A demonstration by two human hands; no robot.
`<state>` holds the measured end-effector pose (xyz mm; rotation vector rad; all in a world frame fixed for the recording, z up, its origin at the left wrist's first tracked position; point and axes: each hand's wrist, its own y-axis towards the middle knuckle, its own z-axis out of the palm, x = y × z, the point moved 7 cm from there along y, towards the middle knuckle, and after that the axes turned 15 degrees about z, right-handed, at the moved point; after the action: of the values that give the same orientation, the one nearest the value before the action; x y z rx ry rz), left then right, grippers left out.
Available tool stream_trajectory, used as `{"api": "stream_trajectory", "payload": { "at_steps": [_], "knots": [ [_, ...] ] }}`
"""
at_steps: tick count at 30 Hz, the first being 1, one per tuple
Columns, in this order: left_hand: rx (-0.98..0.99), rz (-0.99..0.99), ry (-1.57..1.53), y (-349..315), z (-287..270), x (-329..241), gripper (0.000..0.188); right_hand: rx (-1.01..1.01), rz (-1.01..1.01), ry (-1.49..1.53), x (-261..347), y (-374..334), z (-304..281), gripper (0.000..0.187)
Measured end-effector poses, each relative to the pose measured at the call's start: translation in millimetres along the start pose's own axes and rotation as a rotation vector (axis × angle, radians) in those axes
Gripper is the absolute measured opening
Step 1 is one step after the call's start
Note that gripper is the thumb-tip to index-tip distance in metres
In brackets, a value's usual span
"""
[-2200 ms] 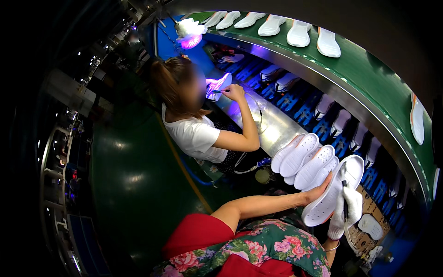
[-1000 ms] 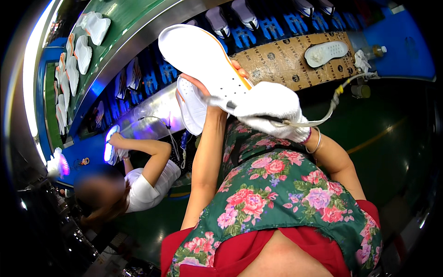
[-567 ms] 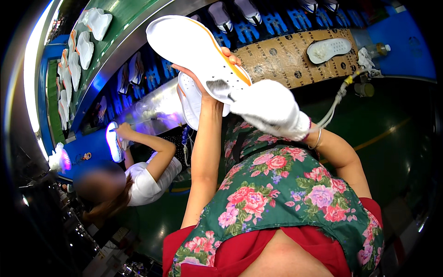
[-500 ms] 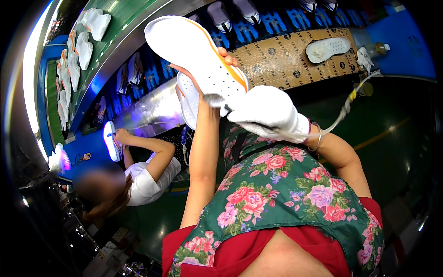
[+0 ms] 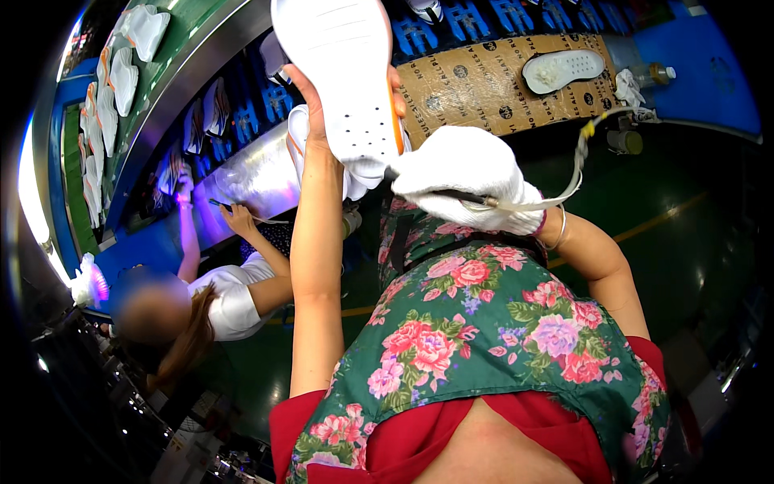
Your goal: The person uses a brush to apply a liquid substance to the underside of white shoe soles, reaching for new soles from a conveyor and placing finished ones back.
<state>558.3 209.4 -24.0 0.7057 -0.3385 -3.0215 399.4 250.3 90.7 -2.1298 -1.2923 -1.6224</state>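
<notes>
Standing beside the line, one sees a co-worker [image 5: 218, 298] in a white shirt at eight o'clock, both arms stretched toward a steel hood [image 5: 258, 173] lit violet. Beyond, at ten o'clock, a green belt [image 5: 173, 48] carries white soles [image 5: 121, 77] in a curved row, and blue racks [image 5: 242, 121] run under it. At one o'clock a brown cardboard sheet [image 5: 484, 85] lies on the bench with one spare sole [image 5: 563, 70] flat on it, perforated side up; a small bottle [image 5: 651, 74] stands just beside. The wearer's flowered apron [image 5: 484, 339] fills the lower middle and hides whatever is below the hands.

The sole [image 5: 347, 73] in hand is raised at twelve o'clock, tilted away, its toe cut by the top edge. The left hand [image 5: 318, 101], bare, is clamped on it from beneath, thumb on the left rim and fingertips curling over the right, orange-edged rim. The right hand [image 5: 463, 177], in a white cotton glove, sits at the sole's heel, at four o'clock from it, closed around a thin dark tool [image 5: 451, 196] whose tip meets the heel. A pale hose [image 5: 564, 181] loops from the tool up to a fitting [image 5: 622, 139] on the bench edge.

The sole looks smooth, moulded foam, matte white, dotted with small holes; the glove is soft knit.
</notes>
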Motion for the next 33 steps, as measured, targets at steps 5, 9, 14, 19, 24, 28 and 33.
{"api": "stream_trajectory", "payload": {
  "at_steps": [5,9,14,19,24,28,33],
  "knots": [
    [0.026,-0.101,0.104,8.6,6.0,6.5,0.115,-0.111,-0.184,-0.303,-6.8,-17.2,19.7,0.023],
    [0.076,-0.161,0.03,1.7,0.2,9.4,0.114,0.106,-0.024,-0.029,-2.4,-9.2,20.0,0.019],
    [-0.033,-0.248,0.093,0.5,-29.8,14.0,0.091,0.016,0.015,-0.12,-2.3,1.1,6.2,0.025],
    [-0.068,-0.297,0.508,6.9,-32.9,4.0,0.077,0.075,-0.132,-0.271,-7.0,-11.1,31.6,0.027],
    [-0.023,-0.491,1.007,2.7,-39.9,1.1,0.088,0.158,0.027,0.03,-0.2,7.2,17.8,0.022],
    [0.048,-0.629,1.206,13.1,-3.7,-4.0,0.091,0.114,-0.165,-0.336,-9.6,-6.6,31.2,0.04],
    [0.281,-0.772,1.393,12.6,1.4,2.5,0.103,0.204,0.077,0.048,-7.9,8.4,23.0,0.025]
  ]
}}
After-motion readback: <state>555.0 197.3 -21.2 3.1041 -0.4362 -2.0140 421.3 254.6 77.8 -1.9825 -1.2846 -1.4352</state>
